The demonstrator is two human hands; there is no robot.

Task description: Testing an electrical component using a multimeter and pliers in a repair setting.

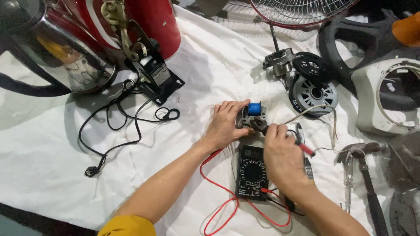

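Two hands on small coil motor [251, 117], white cloth surface [52, 166].
Left hand [224, 124] cupped around motor; right hand [282, 153] pinching red probe [306, 149]; black multimeter [252, 172] just below; open cloth leftward.

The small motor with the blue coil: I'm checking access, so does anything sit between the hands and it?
Nothing visible does. The left hand already grips the small motor, and the right hand touches its near edge with a probe.

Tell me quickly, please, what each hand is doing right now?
Left hand: closed on the small motor with a blue coil.
Right hand: fingers pinch the multimeter probes against it.
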